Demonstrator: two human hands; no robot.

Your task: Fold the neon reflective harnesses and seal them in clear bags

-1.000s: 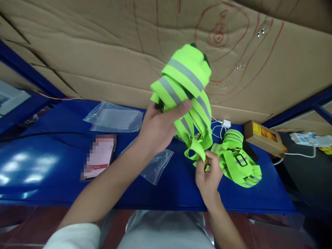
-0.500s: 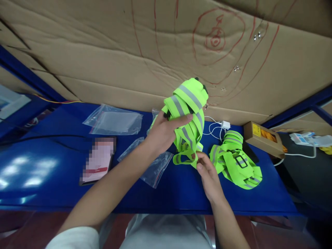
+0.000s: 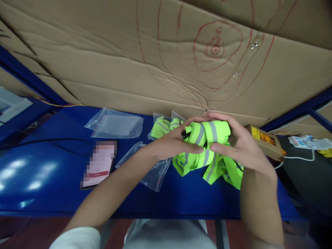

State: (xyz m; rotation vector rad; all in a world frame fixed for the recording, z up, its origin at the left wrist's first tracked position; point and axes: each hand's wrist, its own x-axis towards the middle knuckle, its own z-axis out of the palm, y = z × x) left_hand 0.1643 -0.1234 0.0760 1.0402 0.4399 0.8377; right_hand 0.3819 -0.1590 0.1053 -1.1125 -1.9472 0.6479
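Between my two hands is a folded bundle of neon-yellow reflective strap (image 3: 207,133) with grey stripes and a bit of black at its left end. My left hand (image 3: 178,141) wraps its left side, thumb across the front. On the right side my right hand (image 3: 240,143) grips it, thumb pointing inward. Loose loops hang below the bundle. Behind and below my right hand lies another neon reflective strap (image 3: 230,173), partly hidden. A clear plastic bag (image 3: 157,173) lies on the table under my left forearm.
Neon straps in clear bags (image 3: 161,128) lie against the cardboard wall (image 3: 103,69). Flat plastic bags (image 3: 116,124) and a phone (image 3: 100,162) rest on the blue table (image 3: 52,148) to the left. A small cardboard box (image 3: 267,141) stands at the right.
My right hand has moved from the hanging loop up to the bundle's right side. The bundle has come down and turned more level, now clasped by both hands.
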